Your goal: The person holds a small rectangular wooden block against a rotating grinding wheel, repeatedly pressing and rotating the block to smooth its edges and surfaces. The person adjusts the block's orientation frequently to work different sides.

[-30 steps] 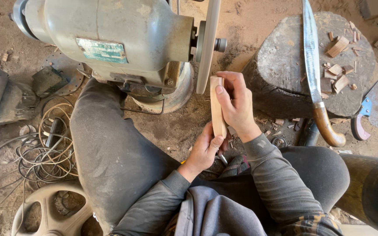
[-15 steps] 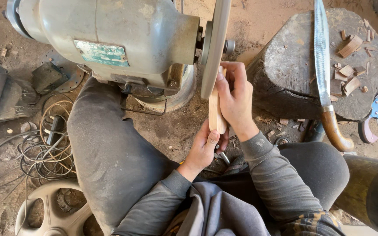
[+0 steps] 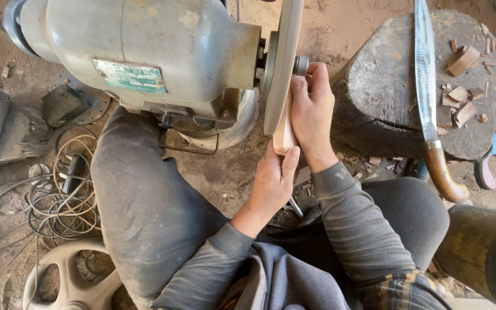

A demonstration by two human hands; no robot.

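now pressed flat against the side of the grinding disc (image 3: pixel 283 63), the wood strip (image 3: pixel 285 131), gripped at its lower end by the left hand (image 3: pixel 272 181) and pinned near the hub by the right hand (image 3: pixel 312 109). raised and swung in from a second ago, when held upright just clear of the disc; grinder (image 3: pixel 144 57), long knife (image 3: pixel 429 92) and stump (image 3: pixel 386 109) unmoved.

Pale wooden strip (image 3: pixel 285 129) held upright, flat against the grinder disc (image 3: pixel 282 63)

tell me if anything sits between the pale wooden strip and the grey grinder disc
Nothing visible does. The pale wooden strip, held by the left hand and right hand, lies right against the grey grinder disc.
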